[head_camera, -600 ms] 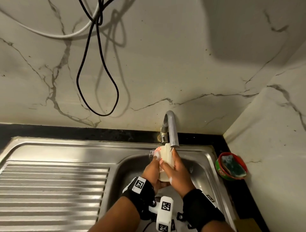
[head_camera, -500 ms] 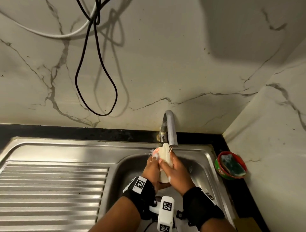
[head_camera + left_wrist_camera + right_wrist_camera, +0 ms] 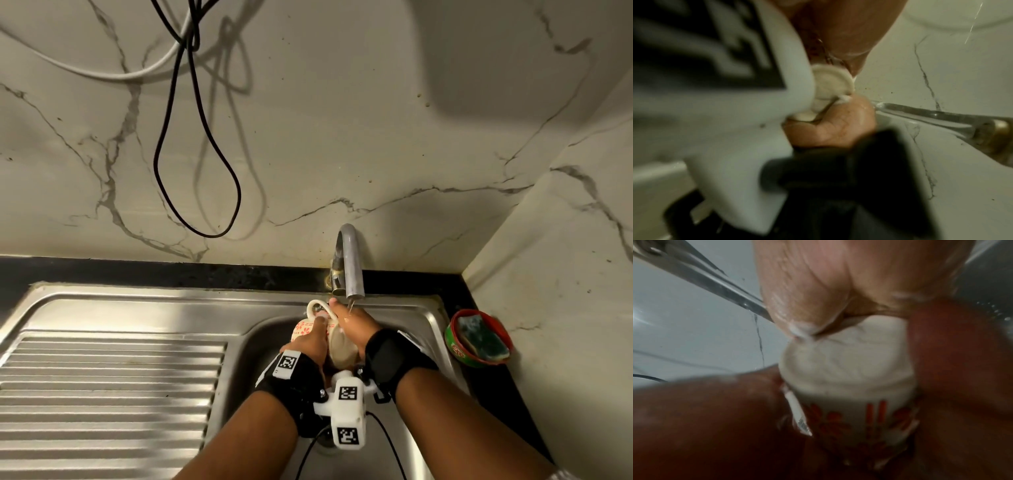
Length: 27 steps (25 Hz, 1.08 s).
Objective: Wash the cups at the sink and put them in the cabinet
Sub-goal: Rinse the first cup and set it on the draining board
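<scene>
A white cup (image 3: 337,344) with a red flower pattern hangs on its side over the sink basin (image 3: 246,356), just below the tap spout (image 3: 352,270). My left hand (image 3: 313,334) grips its left side, a finger lying by the handle loop (image 3: 317,306). Soapy and wet, my right hand (image 3: 354,325) wraps the right side. A thin stream of water falls on the right hand. The right wrist view shows the cup (image 3: 846,369) pressed against my foamy palm (image 3: 813,288). In the left wrist view only the cup's base (image 3: 831,84) shows.
A red and green bowl (image 3: 457,349) holding a green scrub sponge (image 3: 479,337) sits on the black counter right of the sink. The ribbed steel drainboard (image 3: 113,394) lies to the left. Black and white cables (image 3: 195,154) hang on the marble wall behind.
</scene>
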### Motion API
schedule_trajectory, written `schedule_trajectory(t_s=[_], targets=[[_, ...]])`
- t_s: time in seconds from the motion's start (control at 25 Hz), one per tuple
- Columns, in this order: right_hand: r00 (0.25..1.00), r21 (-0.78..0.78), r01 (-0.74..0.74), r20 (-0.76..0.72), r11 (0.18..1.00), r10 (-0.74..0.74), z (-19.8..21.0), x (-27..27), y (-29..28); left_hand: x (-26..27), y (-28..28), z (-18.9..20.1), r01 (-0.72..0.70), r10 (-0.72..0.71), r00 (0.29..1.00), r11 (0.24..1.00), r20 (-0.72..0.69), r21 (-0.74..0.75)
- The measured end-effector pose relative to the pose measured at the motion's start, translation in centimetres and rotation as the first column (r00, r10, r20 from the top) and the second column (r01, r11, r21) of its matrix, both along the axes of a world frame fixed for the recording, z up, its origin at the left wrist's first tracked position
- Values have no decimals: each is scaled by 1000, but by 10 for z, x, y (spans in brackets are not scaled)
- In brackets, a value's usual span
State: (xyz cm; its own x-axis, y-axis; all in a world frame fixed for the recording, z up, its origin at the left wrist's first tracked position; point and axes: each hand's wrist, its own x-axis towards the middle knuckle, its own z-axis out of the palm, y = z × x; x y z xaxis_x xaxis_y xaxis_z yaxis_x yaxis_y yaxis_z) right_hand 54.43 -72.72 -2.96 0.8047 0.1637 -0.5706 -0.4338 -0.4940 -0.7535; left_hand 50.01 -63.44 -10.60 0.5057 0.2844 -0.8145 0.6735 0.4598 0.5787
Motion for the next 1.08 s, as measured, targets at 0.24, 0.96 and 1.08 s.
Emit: schedule_trajectory(t_s=[0.24,0.96,1.08], targets=[[998,-71,40,45,997,-37,-14,10,-2,-14,-10,105,186,-190,982,972,18,143],[862,214,-416,403,884,308,19,-49,-67,-48,7,85,291,-431,744,897,510,333],[759,87,-474,545,876,356,19,-49,-57,-51,18,88,232,-565,685,768,461,597]])
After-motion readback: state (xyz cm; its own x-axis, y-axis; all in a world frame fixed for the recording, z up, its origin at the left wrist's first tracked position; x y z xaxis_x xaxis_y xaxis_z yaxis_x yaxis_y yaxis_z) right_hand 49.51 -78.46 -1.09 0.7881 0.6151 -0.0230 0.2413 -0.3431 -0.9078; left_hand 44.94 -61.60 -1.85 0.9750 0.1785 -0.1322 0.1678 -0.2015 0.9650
